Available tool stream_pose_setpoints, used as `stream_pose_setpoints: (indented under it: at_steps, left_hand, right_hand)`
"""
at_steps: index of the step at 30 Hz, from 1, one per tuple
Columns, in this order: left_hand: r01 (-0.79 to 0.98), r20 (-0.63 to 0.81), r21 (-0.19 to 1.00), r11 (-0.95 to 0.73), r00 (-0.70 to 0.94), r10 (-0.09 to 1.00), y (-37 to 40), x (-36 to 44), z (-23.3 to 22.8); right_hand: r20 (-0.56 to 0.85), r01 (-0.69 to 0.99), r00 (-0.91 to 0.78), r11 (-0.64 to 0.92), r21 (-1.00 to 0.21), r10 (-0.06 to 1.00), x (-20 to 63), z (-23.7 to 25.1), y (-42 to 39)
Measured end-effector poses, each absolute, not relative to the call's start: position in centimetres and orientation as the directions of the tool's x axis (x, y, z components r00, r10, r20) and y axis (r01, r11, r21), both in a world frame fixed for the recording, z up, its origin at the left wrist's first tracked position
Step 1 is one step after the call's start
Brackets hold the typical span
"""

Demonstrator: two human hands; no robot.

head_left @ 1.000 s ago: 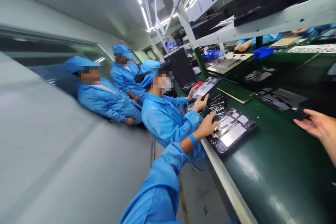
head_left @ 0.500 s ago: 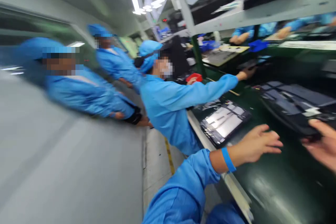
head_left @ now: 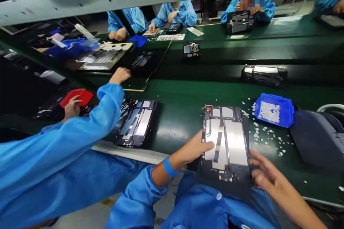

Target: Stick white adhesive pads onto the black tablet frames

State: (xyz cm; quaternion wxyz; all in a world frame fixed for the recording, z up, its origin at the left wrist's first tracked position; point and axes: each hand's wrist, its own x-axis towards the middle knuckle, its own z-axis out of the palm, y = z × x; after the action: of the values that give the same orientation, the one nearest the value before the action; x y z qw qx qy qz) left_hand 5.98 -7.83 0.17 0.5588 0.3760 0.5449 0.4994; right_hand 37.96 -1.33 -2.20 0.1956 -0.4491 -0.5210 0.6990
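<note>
An opened tablet [head_left: 236, 141], its silver battery cells and black circuit parts showing, is held tilted over the bench's front edge, close to my body. My left hand [head_left: 195, 146] grips its left edge, thumb lying on the upper face and fingers hidden beneath. At the opposite edge, my right hand [head_left: 264, 171] has its bent fingers against the tablet's side. A blue band circles my left wrist. To the left, a second opened tablet [head_left: 138, 123] lies on the green bench [head_left: 174, 114], beside a co-worker's sleeve.
A blue tray [head_left: 288, 114] with small white pieces stands right, with loose pieces scattered around it. Beside it is a dark grey device [head_left: 317, 139]. More tablets [head_left: 264, 74] sit on the belt behind. A co-worker's arm [head_left: 99, 103] reaches in from the left, near a red tray [head_left: 84, 96].
The view has swung right, toward the bench. My left hand, spread and holding nothing before, now grips the tablet. The tablet in my right hand has come in front of my body.
</note>
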Motion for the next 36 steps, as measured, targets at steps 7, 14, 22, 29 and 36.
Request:
stream_pose_setpoints:
  at_steps: [7,14,22,29,36]
  left_hand:
    - [0.582,-0.150,0.761,0.285,-0.270,0.951,-8.8,6.4,-2.5]
    - [0.476,-0.152,0.846,0.242,-0.219,0.964,-13.0,9.2,-3.5]
    - [0.420,-0.259,0.848,0.323,-0.205,0.944,-15.6,11.2,-4.1]
    - [0.665,0.032,0.710,0.232,-0.359,0.933,-10.1,6.7,-1.6]
    - [0.937,0.126,0.339,0.082,-0.131,0.983,-2.1,3.7,-1.7]
  right_hand:
    - [-0.393,0.400,-0.446,-0.214,-0.891,0.804,37.6,-6.5,-4.9]
    - [-0.222,0.454,-0.584,0.088,-0.887,0.781,37.3,-7.4,-4.6]
    - [-0.177,0.504,-0.612,0.207,-0.839,0.771,39.0,-8.7,-5.3]
    - [-0.235,0.580,-0.497,0.119,-0.806,0.836,39.0,-5.8,-1.5]
    - [-0.096,0.481,-0.551,0.221,-0.849,0.829,34.6,-0.1,2.2]
